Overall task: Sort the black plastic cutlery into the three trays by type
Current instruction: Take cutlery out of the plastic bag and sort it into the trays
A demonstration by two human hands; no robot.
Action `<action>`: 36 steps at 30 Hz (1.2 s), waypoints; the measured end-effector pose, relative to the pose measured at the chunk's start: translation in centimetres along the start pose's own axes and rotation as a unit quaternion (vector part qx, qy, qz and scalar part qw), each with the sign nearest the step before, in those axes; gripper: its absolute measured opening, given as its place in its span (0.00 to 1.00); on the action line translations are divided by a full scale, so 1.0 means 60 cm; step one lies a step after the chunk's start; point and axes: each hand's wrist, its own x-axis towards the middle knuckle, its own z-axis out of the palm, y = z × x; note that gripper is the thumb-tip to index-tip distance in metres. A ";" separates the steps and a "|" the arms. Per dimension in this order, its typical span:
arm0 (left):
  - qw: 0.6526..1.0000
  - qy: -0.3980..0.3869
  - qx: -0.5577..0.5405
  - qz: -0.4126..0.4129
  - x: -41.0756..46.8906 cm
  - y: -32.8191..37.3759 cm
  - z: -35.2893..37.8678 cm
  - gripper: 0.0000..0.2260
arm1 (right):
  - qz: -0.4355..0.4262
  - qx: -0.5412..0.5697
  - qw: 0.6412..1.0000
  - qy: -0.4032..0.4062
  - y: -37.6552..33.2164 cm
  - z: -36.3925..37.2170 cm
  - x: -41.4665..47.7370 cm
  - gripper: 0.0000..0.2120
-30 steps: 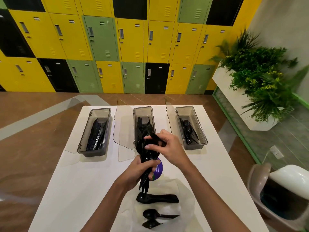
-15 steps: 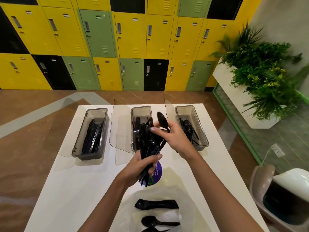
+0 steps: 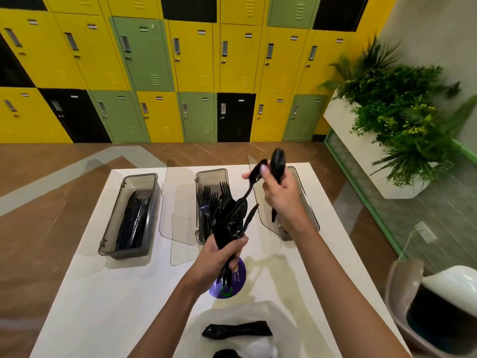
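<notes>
My left hand (image 3: 222,254) grips a mixed bundle of black cutlery (image 3: 229,218) upright over the table, in front of the middle tray (image 3: 211,174), which holds forks. My right hand (image 3: 281,197) holds a black spoon (image 3: 278,164) raised above the right tray (image 3: 309,215); a second spoon (image 3: 249,187) leans from the bundle against its fingertips. The left tray (image 3: 139,179) holds knives. More black cutlery (image 3: 237,329) lies on a clear plastic bag (image 3: 286,329) at the near edge.
The white table (image 3: 116,301) carries a purple round sticker (image 3: 232,288). Clear tray lids (image 3: 178,202) lie open beside the trays. A white planter (image 3: 361,151) stands at the right, a bin (image 3: 438,311) at the lower right, lockers behind.
My right hand pulled a spoon out of the bundle and carried it up and right, over the right tray. The left hand with the bundle rose slightly.
</notes>
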 end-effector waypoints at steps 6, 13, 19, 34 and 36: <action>1.000 0.017 0.006 -0.025 0.021 -0.015 -0.002 0.14 | 0.103 0.009 0.976 0.192 0.058 -0.083 0.067 0.05; 0.999 0.013 0.005 -0.047 0.040 -0.025 0.016 0.13 | 0.283 -0.113 0.937 0.169 0.195 -0.167 0.098 0.10; 0.998 0.015 -0.005 -0.058 0.046 -0.034 0.028 0.12 | 0.321 -0.157 0.929 0.099 0.244 -0.165 0.099 0.17; 0.997 0.003 0.006 -0.083 0.038 -0.029 0.038 0.12 | 0.101 -0.115 0.988 0.020 0.122 -0.104 0.031 0.08; 0.997 0.004 0.000 -0.081 0.034 -0.024 0.041 0.11 | 0.057 -0.115 0.988 -0.083 0.077 -0.077 0.014 0.06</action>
